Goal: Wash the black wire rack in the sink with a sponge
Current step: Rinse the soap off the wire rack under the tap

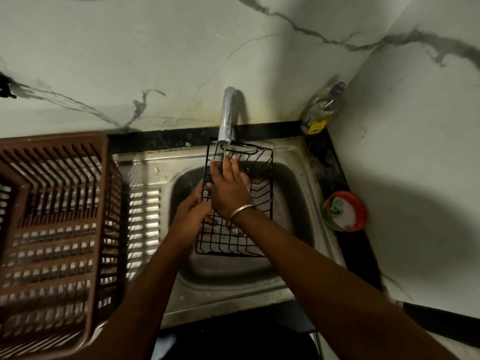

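Note:
The black wire rack [257, 178] is held over the steel sink [291, 183], its far end under the tap [226, 118]. My left hand [191, 207] grips the rack's left edge from beside and below. Lying flat across the wires with fingers spread and pointing toward the tap, my right hand [228, 188] holds nothing that I can see; a metal bangle circles its wrist. No sponge shows in either hand. A green scrubber sits in an orange-rimmed soap tub [344, 211] on the counter at the right.
A brown plastic dish basket [52, 229] fills the drainboard on the left. A dish-soap bottle [323, 110] stands in the back right corner against the marble wall. Black counter edges frame the sink at the back and the right.

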